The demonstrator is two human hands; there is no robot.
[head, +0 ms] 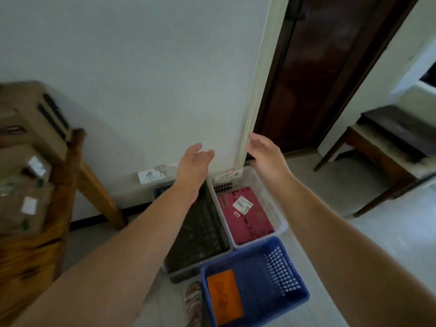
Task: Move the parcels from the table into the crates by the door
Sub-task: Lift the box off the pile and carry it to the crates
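Note:
Both my hands are raised in front of me, palms facing each other, holding nothing. My left hand [194, 161] and my right hand [265, 149] hover above the crates on the floor. A white crate [274, 204] by the wall holds a dark pink parcel [245, 215] with a white label. Left of it stands a dark grey crate [200, 234] with no parcel visible in it. Nearer to me, a blue crate [285, 284] holds an orange parcel [224, 296]. Several brown cardboard parcels [26, 204] lie on the wooden table [63, 185] at the left.
A dark wooden door [318, 74] stands behind the crates at the right. Paper labels [152, 175] are stuck low on the white wall. A dark low table [387, 147] sits at the far right. My sandalled foot [193, 300] is beside the blue crate.

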